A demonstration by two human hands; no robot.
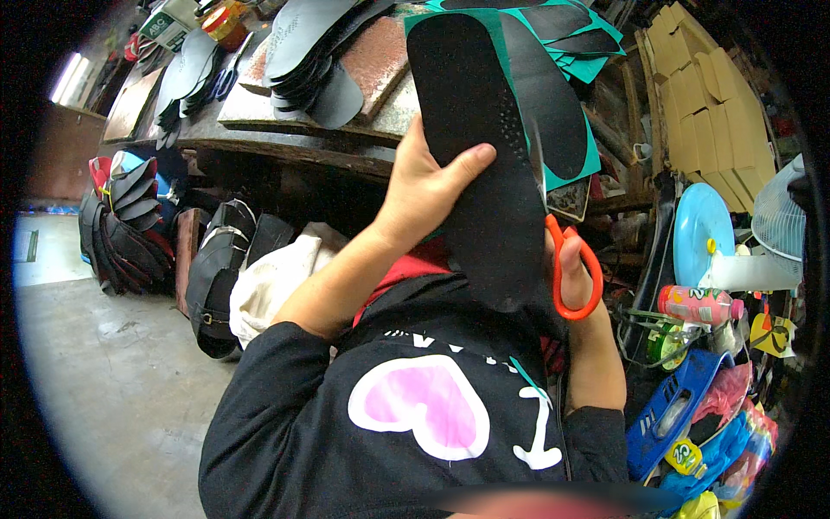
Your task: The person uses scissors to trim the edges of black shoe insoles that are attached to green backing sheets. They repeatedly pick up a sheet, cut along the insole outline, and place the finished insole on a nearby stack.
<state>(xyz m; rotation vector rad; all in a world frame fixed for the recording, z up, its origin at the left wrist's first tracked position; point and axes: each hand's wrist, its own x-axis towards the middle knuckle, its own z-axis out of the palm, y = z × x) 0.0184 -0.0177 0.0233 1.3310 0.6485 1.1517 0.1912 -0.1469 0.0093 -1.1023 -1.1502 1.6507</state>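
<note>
My left hand grips a long black shoe insole by its left edge, thumb lying across its face. Teal sheet shows along the insole's upper right edge. In my right hand is a pair of scissors with orange handles, fingers through the loop. Their blades point upward along the insole's right edge and are partly hidden. Just beyond them is a second black insole on teal material; I cannot tell if the two are joined. A thin teal scrap clings to my black shirt.
On the bench ahead lie stacks of grey insoles, blue-handled scissors and more teal-backed pieces. Bundled black soles stand at left. To the right are stacked cardboard boxes, a fan, a pink bottle and a blue basket.
</note>
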